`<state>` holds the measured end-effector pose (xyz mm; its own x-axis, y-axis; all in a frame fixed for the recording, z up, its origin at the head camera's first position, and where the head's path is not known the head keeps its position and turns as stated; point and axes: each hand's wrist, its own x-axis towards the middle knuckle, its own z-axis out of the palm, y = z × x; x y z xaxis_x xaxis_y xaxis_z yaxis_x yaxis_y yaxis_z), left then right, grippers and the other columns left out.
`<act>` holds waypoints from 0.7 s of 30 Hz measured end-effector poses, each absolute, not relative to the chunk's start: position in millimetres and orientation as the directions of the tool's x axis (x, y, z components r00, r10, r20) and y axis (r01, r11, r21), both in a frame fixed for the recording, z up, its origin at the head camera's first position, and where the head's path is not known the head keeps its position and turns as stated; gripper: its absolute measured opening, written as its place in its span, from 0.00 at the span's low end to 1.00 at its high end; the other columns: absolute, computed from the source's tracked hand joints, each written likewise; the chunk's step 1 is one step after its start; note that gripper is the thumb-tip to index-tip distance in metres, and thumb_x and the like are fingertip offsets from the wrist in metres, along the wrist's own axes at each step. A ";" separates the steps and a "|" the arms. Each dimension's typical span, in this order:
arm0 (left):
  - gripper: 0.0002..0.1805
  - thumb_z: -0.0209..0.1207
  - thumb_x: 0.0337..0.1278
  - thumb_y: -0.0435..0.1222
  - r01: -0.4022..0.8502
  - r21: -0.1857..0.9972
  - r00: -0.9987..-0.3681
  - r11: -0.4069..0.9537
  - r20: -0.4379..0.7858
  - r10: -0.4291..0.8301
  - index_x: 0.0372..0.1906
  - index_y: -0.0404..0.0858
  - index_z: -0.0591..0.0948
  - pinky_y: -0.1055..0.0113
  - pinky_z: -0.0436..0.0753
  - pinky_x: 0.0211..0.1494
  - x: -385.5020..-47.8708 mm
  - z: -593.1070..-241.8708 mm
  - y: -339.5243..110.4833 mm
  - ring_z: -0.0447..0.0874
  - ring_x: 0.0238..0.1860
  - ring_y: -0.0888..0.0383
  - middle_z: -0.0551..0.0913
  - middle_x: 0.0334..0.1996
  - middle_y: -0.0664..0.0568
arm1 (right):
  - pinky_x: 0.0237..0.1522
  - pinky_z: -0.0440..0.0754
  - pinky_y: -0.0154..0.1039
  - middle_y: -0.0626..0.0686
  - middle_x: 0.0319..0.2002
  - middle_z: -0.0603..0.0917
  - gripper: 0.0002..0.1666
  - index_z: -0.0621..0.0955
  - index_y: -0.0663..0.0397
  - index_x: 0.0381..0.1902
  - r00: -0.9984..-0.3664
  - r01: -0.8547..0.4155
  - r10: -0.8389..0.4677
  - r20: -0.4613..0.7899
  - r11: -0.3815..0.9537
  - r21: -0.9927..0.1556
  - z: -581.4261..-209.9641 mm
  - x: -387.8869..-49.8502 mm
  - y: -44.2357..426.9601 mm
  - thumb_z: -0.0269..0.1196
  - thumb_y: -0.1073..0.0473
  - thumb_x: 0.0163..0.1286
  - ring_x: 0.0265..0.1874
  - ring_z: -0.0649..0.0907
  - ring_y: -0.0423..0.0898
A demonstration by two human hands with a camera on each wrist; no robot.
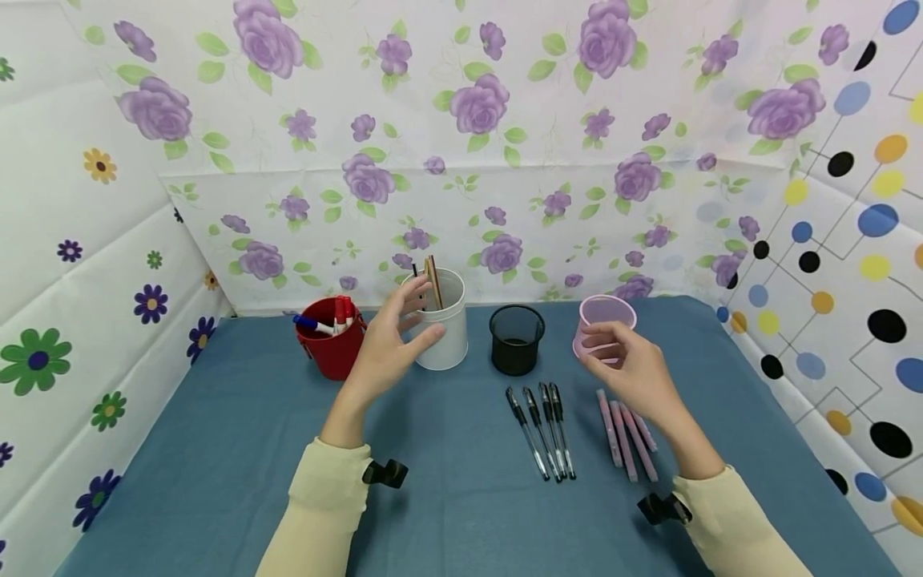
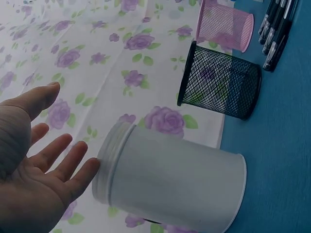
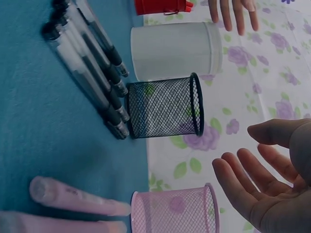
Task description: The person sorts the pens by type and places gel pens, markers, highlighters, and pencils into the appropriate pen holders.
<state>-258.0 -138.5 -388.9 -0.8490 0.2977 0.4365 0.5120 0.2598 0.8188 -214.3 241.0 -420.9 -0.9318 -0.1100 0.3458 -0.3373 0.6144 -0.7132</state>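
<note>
My left hand (image 1: pixel 385 344) hovers at the near left side of a white pen holder (image 1: pixel 447 340), fingers spread and holding nothing. In the left wrist view its fingertips overlap the holder's rim; I cannot tell whether they touch. Several pencils (image 1: pixel 435 280) stand in that holder. On the right, my right hand (image 1: pixel 638 373) hangs near a pink mesh pen holder (image 3: pixel 170 208), fingers relaxed and nothing between them. Several pink pens (image 1: pixel 622 449) lie just below it on the cloth. A black mesh pen holder (image 1: pixel 515 353) stands in the middle, with several black-capped gel pens (image 1: pixel 551 437) before it.
A red pen holder (image 1: pixel 333 353) with red and blue markers (image 1: pixel 313 324) stands at the left, beside my left hand. Blue cloth (image 1: pixel 447 513) covers the table. Flowered sheeting (image 1: pixel 425 192) rises behind the row, and a dotted sheet (image 1: pixel 829 320) borders the right.
</note>
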 end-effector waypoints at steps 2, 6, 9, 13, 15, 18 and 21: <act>0.40 0.68 0.72 0.37 0.518 0.816 -0.844 0.254 0.441 0.305 0.83 0.47 0.64 0.46 0.74 0.77 -257.2 -389.6 -135.2 0.73 0.75 0.50 0.70 0.77 0.49 | 0.43 0.88 0.32 0.55 0.51 0.89 0.23 0.82 0.53 0.64 -0.928 -0.346 -0.115 0.354 0.618 -0.706 -423.4 -212.1 243.2 0.72 0.62 0.73 0.46 0.90 0.53; 0.40 0.69 0.71 0.36 0.530 0.811 -0.835 0.245 0.449 0.319 0.82 0.46 0.65 0.46 0.75 0.76 -255.3 -391.5 -128.8 0.74 0.74 0.48 0.71 0.76 0.49 | 0.42 0.89 0.36 0.54 0.50 0.89 0.24 0.82 0.49 0.64 -0.921 -0.361 -0.123 0.368 0.619 -0.697 -427.7 -208.4 247.1 0.72 0.63 0.72 0.45 0.90 0.52; 0.40 0.69 0.71 0.36 0.533 0.811 -0.828 0.243 0.440 0.348 0.82 0.45 0.64 0.46 0.76 0.76 -254.5 -394.7 -122.2 0.74 0.74 0.46 0.71 0.77 0.46 | 0.42 0.88 0.35 0.53 0.50 0.89 0.25 0.82 0.47 0.65 -0.923 -0.358 -0.127 0.362 0.626 -0.692 -431.0 -206.4 249.0 0.72 0.63 0.73 0.45 0.90 0.52; 0.40 0.69 0.72 0.38 0.528 0.810 -0.823 0.253 0.416 0.387 0.82 0.47 0.64 0.48 0.76 0.76 -255.0 -402.6 -112.4 0.73 0.74 0.48 0.71 0.77 0.49 | 0.42 0.88 0.35 0.55 0.51 0.88 0.26 0.81 0.46 0.67 -0.928 -0.353 -0.137 0.348 0.625 -0.696 -434.9 -204.2 249.8 0.72 0.62 0.73 0.46 0.90 0.53; 0.40 0.69 0.71 0.39 0.528 0.809 -0.822 0.258 0.410 0.396 0.82 0.48 0.64 0.49 0.76 0.76 -255.8 -407.4 -107.8 0.73 0.74 0.48 0.71 0.78 0.51 | 0.41 0.89 0.36 0.56 0.52 0.88 0.26 0.81 0.46 0.67 -0.929 -0.352 -0.139 0.343 0.620 -0.701 -436.4 -203.6 249.9 0.72 0.62 0.73 0.46 0.90 0.53; 0.41 0.70 0.71 0.39 0.527 0.808 -0.821 0.264 0.403 0.404 0.83 0.51 0.64 0.49 0.76 0.76 -256.2 -413.1 -102.1 0.73 0.75 0.48 0.70 0.78 0.53 | 0.42 0.89 0.36 0.57 0.52 0.88 0.27 0.81 0.47 0.67 -0.931 -0.349 -0.138 0.339 0.616 -0.706 -438.2 -203.3 249.9 0.72 0.63 0.73 0.46 0.90 0.53; 0.41 0.69 0.71 0.40 0.526 0.804 -0.821 0.277 0.395 0.413 0.83 0.51 0.64 0.50 0.76 0.76 -256.3 -417.6 -97.5 0.73 0.75 0.50 0.70 0.78 0.52 | 0.42 0.89 0.36 0.56 0.52 0.88 0.27 0.80 0.47 0.67 -0.931 -0.349 -0.139 0.338 0.615 -0.707 -438.7 -203.5 249.6 0.72 0.63 0.72 0.46 0.90 0.53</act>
<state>-256.3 -97.5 -417.6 -0.8209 0.4128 0.3947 0.5259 0.2767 0.8043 -203.5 249.6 -438.7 -0.9307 -0.1391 0.3382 -0.3489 0.6146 -0.7074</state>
